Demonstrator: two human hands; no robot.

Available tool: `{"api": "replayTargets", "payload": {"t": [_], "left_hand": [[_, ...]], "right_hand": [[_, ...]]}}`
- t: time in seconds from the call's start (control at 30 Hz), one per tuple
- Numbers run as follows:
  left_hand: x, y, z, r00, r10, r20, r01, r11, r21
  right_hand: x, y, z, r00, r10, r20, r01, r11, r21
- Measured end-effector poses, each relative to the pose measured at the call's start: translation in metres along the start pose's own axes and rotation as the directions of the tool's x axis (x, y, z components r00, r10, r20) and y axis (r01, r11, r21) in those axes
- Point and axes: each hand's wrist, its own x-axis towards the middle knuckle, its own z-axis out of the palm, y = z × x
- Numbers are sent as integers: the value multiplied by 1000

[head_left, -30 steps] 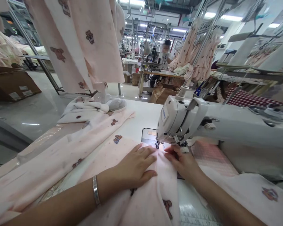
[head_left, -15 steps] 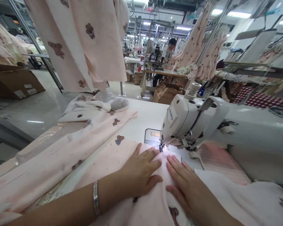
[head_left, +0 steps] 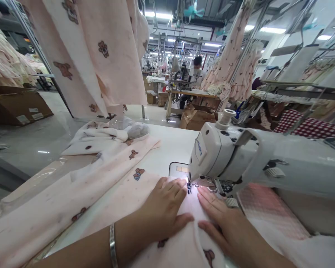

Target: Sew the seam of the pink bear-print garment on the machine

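Right hand (head_left: pixel 226 223) left presser-foot area, lay flat beside left hand (head_left: pixel 163 212). Both grips released, palms pressing pink fabric (head_left: pixel 128 193) on desk (head_left: pixel 170 145) before needle of sewing machine (head_left: pixel 226 156). Likely feeding seam.

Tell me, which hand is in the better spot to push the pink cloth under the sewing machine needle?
Probably the left hand. It lies flat on the pink cloth with fingertips just left of the needle, clear of the sewing machine. The right hand also presses the cloth, but sits close under the machine head.
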Motion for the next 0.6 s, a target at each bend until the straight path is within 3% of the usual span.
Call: {"api": "replayTargets", "payload": {"t": [0.23, 0.43, 0.6], "left_hand": [[9, -11, 7, 998, -36, -54, 37, 999, 5], [14, -17, 7, 995, -11, -102, 10, 1000, -14], [16, -19, 9, 992, -15, -128, 13, 1000, -15]], "right_hand": [[9, 8, -3, 999, 12, -33, -13, 1000, -20], [16, 12, -5, 993, -108, 40, 113, 973, -203], [8, 24, 7, 996, -21, 92, 38, 982, -184]]}}
